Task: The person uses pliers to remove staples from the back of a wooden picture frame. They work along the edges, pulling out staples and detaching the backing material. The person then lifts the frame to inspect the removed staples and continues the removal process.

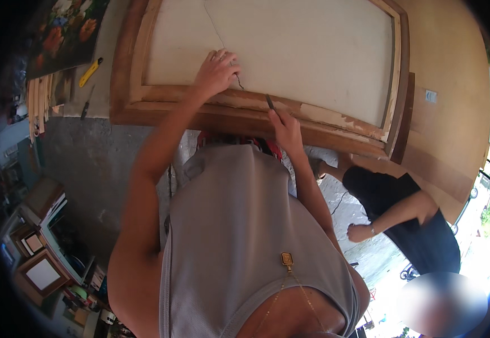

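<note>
A wooden frame (200,115) with a pale backing panel (312,50) lies in front of me. A thin dark cord or wire (213,25) runs down over the panel and passes my left hand (218,73). That hand's fingers are bent together at the cord; whether they pinch it is hard to make out. My right hand (286,130), at the frame's near edge, is closed around a slim dark tool (270,102). The tool's tip rests at or just above the inner wooden strip; its exact kind does not show.
To the left lie a yellow utility knife (91,72), a dark-handled knife (87,104), wooden strips (38,104) and a flower painting (67,34). Another person in dark clothes (391,208) is close on the right, beside the plywood tabletop (442,112). Small frames (42,274) stand lower left.
</note>
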